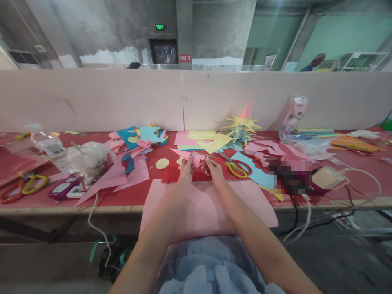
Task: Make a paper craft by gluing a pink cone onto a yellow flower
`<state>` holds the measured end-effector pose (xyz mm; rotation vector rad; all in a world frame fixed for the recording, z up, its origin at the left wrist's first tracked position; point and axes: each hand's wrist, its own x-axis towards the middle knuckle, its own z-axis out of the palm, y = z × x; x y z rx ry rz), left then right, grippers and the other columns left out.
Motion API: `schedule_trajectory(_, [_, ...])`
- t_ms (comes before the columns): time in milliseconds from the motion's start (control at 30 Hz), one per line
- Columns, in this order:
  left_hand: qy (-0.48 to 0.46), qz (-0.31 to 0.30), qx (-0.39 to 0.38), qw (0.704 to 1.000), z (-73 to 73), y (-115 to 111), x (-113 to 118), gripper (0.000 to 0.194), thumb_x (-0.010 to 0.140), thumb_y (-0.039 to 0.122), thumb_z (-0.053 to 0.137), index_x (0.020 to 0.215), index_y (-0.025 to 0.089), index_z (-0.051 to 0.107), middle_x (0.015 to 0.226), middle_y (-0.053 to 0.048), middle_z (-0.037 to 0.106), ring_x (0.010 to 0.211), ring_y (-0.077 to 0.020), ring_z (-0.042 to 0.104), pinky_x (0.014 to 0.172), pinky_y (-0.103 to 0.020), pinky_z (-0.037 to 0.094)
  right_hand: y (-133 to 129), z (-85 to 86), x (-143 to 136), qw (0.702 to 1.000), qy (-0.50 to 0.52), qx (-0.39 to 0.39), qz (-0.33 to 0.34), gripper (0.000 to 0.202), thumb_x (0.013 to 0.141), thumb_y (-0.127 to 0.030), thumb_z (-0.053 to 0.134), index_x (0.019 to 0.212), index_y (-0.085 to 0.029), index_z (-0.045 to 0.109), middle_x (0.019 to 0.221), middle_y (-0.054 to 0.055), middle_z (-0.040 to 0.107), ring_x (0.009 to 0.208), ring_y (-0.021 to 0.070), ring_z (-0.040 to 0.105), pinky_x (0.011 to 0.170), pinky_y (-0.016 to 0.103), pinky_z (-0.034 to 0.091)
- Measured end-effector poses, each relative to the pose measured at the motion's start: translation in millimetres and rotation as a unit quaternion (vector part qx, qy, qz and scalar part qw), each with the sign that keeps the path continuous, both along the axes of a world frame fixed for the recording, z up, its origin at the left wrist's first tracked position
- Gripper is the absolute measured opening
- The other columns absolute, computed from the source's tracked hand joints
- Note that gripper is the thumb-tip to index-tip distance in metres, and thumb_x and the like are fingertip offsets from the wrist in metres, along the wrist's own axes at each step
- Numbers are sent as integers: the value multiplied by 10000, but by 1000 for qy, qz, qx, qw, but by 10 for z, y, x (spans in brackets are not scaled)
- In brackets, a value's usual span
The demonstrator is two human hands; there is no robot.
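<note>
A pointed piece of pink paper (187,155) is held between my two hands, low over a red sheet (171,173). My left hand (186,169) pinches its lower left side, and my right hand (214,169) grips its right end. Below my wrists, a large pink sheet (196,212) hangs over the table's front edge. Just right of my right hand lie scissors with yellow and red handles (239,168). A pale yellow paper circle (162,163) rests left of my left hand. Behind stands a layered cone of fringed paper (243,124) with a pink tip.
Coloured paper scraps (134,143) pile up at left, near a plastic bottle (49,143) and a purple power strip (66,187). More scissors (24,185) lie far left. At right are pink scraps (278,149) and a white charger (327,178) with cables. A low partition (122,100) stands behind.
</note>
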<state>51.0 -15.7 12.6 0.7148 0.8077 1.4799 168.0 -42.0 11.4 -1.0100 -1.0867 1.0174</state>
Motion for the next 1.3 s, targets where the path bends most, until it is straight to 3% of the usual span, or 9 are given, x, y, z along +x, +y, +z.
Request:
schedule_trajectory(300, [-2,-7,8,1000,-11,-6,1,357,599,378,718,868,184,586,795,-13,636,697,-118,605,566,-209,449,-22,31,-8,1000,-9,9,-8,409,673,-587,574,614,-182,580,526,-6,565,392,79,414,375,221,291])
schedule_trajectory(567, [61,42,14,997,-2,-11,-5,313,608,329,719,838,178,570,842,-27,635,772,-140,596,663,-246,461,-65,11,-5,996,-67,17,-48,330,636,-528,637,604,-204,583,401,-47,487,335,81,370,354,228,271])
schedule_trajectory(767, [63,46,24,997,-7,3,-3,301,641,358,687,845,187,546,841,-31,636,767,-139,601,668,-244,469,-33,30,-4,999,-50,11,-18,359,628,-556,620,682,-201,594,624,3,628,398,92,448,365,229,342])
schedule_trajectory(900, [44,35,20,998,4,-1,4,311,639,365,687,852,190,542,848,-30,633,741,-134,603,634,-236,472,-10,34,-8,999,-41,7,4,373,632,-558,611,679,-188,610,680,19,646,417,81,454,383,221,350])
schedule_trajectory(1300, [14,-24,18,999,7,-17,32,329,602,350,734,840,176,588,804,-32,642,740,-147,609,620,-248,480,-22,28,3,999,-38,-16,17,366,624,-535,626,625,-170,600,432,-26,508,395,87,429,380,210,324])
